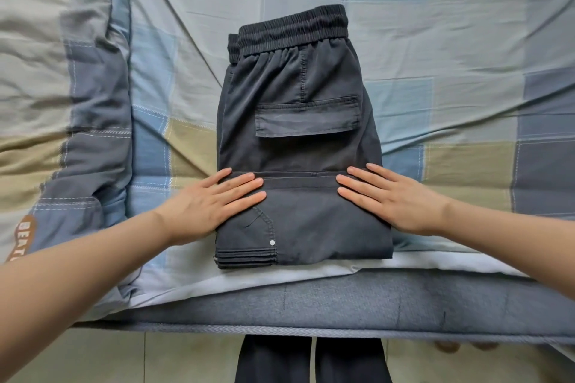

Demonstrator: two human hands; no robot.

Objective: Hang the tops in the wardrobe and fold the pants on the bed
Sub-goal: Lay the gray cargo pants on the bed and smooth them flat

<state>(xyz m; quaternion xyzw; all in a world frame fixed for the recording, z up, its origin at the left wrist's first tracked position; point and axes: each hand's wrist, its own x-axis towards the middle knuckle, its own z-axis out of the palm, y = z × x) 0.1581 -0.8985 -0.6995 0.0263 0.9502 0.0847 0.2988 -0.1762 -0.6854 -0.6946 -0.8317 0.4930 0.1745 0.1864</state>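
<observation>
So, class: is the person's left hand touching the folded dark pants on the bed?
Touching. The head view shows the left hand lying flat with straight fingers on the folded pants, near their left edge.

Under your palms the folded pants (298, 146) are matt dark grey woven cloth, faintly faded, with a ribbed, gathered elastic waistband (292, 31), stitched seams and one small shiny metal snap (272, 242). You have them on a bed sheet (435, 40) of thin, smooth, creased checked cotton; the quilt (62, 87) looks softer and padded, the mattress edge (311, 305) coarser, textured fabric
</observation>
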